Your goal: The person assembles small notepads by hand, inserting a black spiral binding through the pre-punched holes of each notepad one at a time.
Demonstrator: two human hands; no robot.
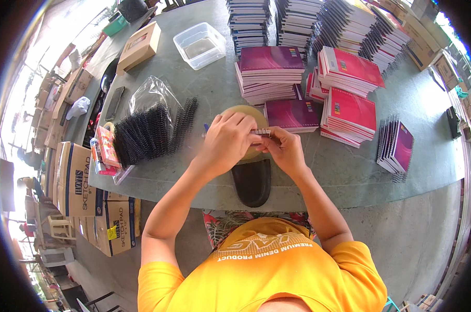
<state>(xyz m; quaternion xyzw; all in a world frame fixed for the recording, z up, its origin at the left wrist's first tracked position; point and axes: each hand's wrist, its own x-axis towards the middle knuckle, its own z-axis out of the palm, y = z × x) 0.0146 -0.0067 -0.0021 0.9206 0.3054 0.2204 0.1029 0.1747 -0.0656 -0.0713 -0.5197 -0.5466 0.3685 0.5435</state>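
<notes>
1. Setting: a workroom with a concrete floor; a large grey-green desk spreads before the seated person, with cartons stacked beside it at the left.

2. Left hand: fingers bent and closed on a narrow, ridged strip, its exact kind too small to tell.

3. Right hand: thumb and fingertips pinched at the same strip, the two grips almost meeting, presumably to steady so slight a piece.

4. Beneath the hands: a beige disc, partly hidden; on its near side, a black rounded block lies at the desk's edge.

5. Left: black spiral coils lie massed by a clear plastic bag, probably for easy reach.

6. Ahead and right: purple notebooks and pink notebooks in squared piles, perhaps grouped by cover colour.

7. Far right: purple coil-bound notebooks fanned apart from the piles; taller stacks of coil-bound books line the back.
</notes>
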